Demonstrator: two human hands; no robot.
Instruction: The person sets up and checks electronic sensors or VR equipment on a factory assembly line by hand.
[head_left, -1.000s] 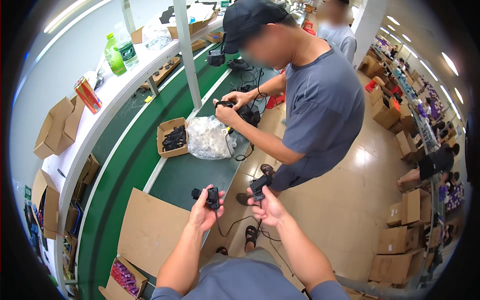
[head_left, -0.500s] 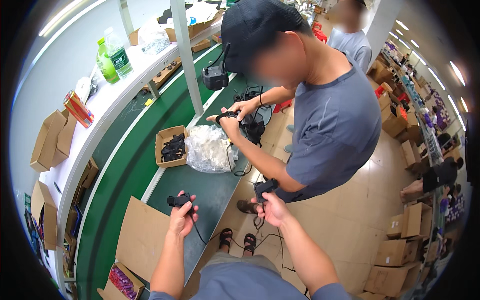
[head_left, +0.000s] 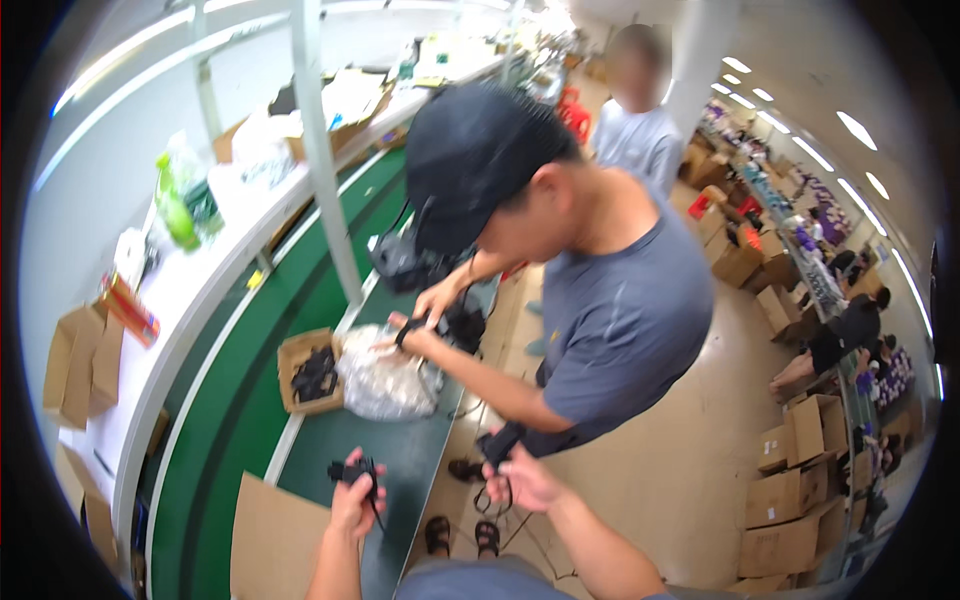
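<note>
My left hand [head_left: 350,512] is closed round a small black camera-like device [head_left: 350,472], with a thin cable hanging from it over the bench. My right hand [head_left: 530,482] grips a similar black device [head_left: 500,442] to the right of the bench edge, and its dark cable loops below the fingers. Both devices are blurred, so their details cannot be read. Just beyond my hands stands a co-worker [head_left: 630,310] in a dark cap and grey shirt. One hand of that person [head_left: 435,300] is at a black strap [head_left: 408,332] round the other wrist.
On the dark green bench [head_left: 320,450] lie a cardboard box of black straps [head_left: 312,372] and a clear plastic bag of white pieces [head_left: 385,375]. A white shelf [head_left: 205,275] with bottles runs along the left. Another person [head_left: 635,130] stands behind; stacked cartons [head_left: 785,530] line the right.
My view has tilted up, so the bench, co-worker and both hands sit lower in the picture. Both hands keep their devices. The co-worker's hands stay at the wrist strap.
</note>
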